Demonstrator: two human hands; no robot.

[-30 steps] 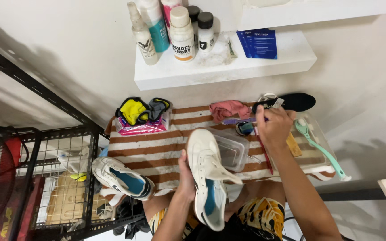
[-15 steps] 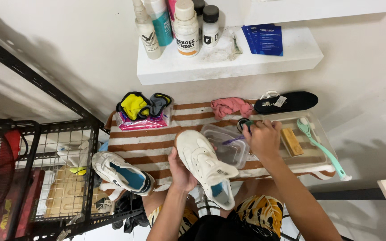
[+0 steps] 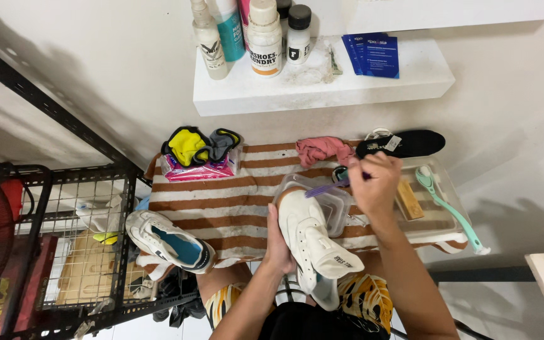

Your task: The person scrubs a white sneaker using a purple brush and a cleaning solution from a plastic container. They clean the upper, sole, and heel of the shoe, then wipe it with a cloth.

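White sneaker (image 3: 313, 242) sits in our left hand (image 3: 278, 242), toe pointing away from us and resting on the rim of a clear plastic tub (image 3: 328, 204) — prob. so drips land in the tub, not on the striped towel (image 3: 221, 195). Left fingers are wrapped tight round the shoe's side, holding it steady w/ the upper facing up where we can get at it.

Our right hand (image 3: 373, 186) is closed on a purple brush (image 3: 327, 187); the handle sticks out to the left and its tip hangs just above the toe, over the tub. Whether bristles touch the shoe we can't tell.

The 2nd sneaker (image 3: 168, 242), white w/ teal lining, lies on its side at the towel's left edge, well apart — parked out of the way, we'd guess. A pink rag (image 3: 322, 150) and a black insole (image 3: 404, 143) lie at the back of the towel. Right of the hand, a clear tray (image 3: 442, 217) holds a wooden-backed brush (image 3: 408, 198), and a long mint brush (image 3: 451, 208) lies across it — all w/in easy reach. Yellow and grey cloths (image 3: 199, 145) sit back left; bottles (image 3: 253, 31) stand on the white shelf (image 3: 322, 88) above.
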